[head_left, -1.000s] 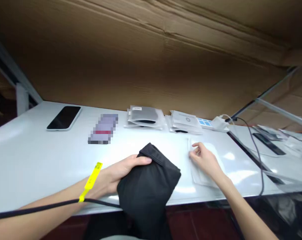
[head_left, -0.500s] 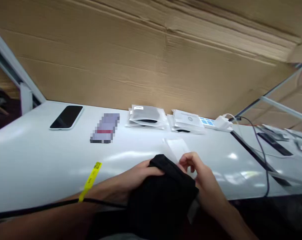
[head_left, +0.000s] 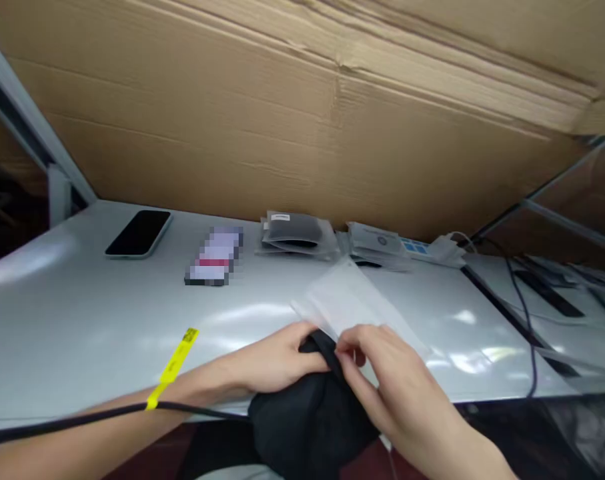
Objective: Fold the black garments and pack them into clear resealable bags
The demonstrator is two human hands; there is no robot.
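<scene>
The right hand has come in from four o'clock to the folded edge of the black cloth — its thumb and forefinger curl close together, though I cannot tell whether that grip pinches fabric, plastic or nothing. The left grip holds the fold between thumb and fingers; the cloth sits at six o'clock in the view, with the translucent sleeve now spread wider at its one o'clock — so both hands work at one edge.
</scene>
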